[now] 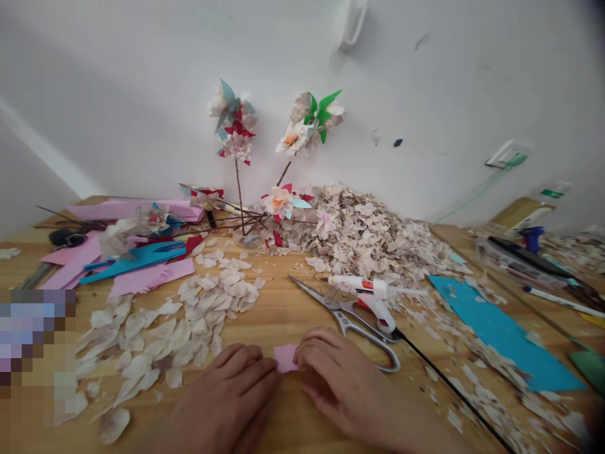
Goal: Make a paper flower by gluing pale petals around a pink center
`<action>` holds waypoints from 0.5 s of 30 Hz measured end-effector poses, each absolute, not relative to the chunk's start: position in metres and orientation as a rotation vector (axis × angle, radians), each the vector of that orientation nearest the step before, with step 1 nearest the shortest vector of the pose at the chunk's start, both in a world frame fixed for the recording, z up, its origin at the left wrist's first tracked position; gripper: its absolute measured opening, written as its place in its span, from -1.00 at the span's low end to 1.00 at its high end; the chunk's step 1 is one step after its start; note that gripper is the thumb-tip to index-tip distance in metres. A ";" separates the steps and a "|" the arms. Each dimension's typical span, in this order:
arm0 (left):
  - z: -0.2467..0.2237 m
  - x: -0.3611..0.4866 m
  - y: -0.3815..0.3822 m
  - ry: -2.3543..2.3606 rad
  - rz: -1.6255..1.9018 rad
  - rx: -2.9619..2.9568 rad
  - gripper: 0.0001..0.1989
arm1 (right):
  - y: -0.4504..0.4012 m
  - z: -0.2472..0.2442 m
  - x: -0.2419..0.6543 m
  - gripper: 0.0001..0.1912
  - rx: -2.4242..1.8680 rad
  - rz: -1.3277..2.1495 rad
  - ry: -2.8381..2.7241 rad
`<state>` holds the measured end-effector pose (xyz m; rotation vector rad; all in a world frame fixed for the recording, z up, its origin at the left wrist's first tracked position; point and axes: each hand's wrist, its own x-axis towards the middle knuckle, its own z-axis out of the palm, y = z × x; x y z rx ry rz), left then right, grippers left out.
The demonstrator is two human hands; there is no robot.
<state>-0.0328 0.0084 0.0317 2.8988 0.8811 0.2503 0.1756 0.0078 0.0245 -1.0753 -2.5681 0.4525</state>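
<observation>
A small pink paper piece [285, 357] lies on the wooden table [278, 315] at the near edge. My left hand [227, 397] presses its left side with the fingertips, and my right hand [338, 378] pinches its right side. Silver scissors [347, 318] lie just beyond my right hand, and a white hot glue gun [371, 296] rests beside them, its black cord [449, 384] running toward the near right. Loose pale petals [189, 321] are spread to the left of my hands.
Paper flowers on stems [236, 135] stand against the wall, with a big heap of pale scraps [368, 236] to their right. Pink and blue paper sheets [127, 265] lie at the left, a blue sheet [501, 331] and pens [562, 299] at the right.
</observation>
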 end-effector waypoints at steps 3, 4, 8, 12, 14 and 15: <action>0.028 -0.035 0.008 0.906 0.312 2.882 -0.68 | 0.010 0.016 0.173 -0.90 -1.003 0.332 -2.634; 0.025 -0.035 0.008 0.913 0.348 2.873 -0.67 | 0.010 0.013 0.172 -0.89 -0.986 0.299 -2.650; 0.014 -0.038 0.008 0.917 0.461 2.812 -0.66 | 0.014 0.005 0.170 -0.84 -0.919 0.152 -2.654; 0.012 -0.037 0.008 0.917 0.440 2.769 -0.66 | 0.017 0.000 0.169 -0.78 -0.857 0.028 -2.648; 0.012 -0.036 0.008 0.937 0.434 2.734 -0.69 | 0.017 -0.002 0.168 -0.76 -0.847 0.009 -2.645; 0.011 -0.035 0.008 0.952 0.442 2.709 -0.72 | 0.017 -0.002 0.168 -0.76 -0.841 0.011 -2.644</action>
